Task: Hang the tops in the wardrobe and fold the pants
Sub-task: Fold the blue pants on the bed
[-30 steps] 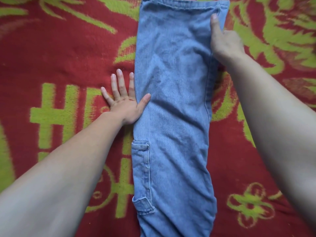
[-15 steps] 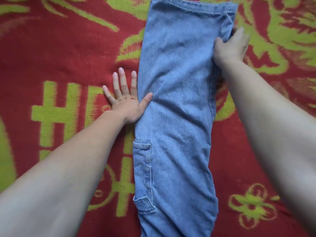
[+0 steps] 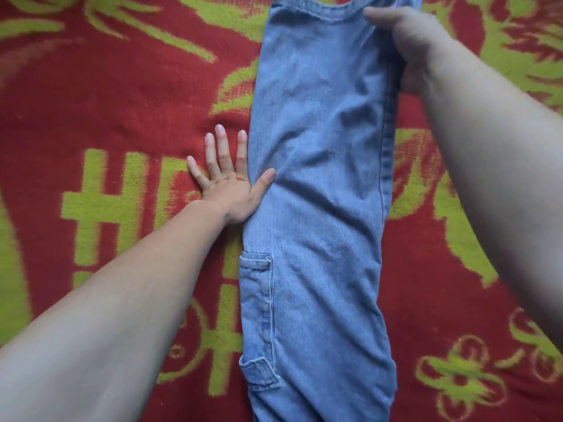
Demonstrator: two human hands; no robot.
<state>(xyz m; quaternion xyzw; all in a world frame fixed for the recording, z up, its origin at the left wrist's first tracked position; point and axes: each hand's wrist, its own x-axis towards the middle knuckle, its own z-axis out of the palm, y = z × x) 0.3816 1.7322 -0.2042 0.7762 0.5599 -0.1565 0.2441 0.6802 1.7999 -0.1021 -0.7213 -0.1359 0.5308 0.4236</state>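
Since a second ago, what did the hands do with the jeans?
The right hand moved from the right edge of the jeans to their far end and took hold of it, thumb on top. That end now curves up off the blanket. The left hand stayed flat beside the jeans, thumb on their left edge.

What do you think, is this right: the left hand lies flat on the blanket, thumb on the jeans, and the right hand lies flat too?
Not the right hand: in the head view it grips the far end of the jeans. The left hand does lie flat on the blanket, thumb on the jeans.
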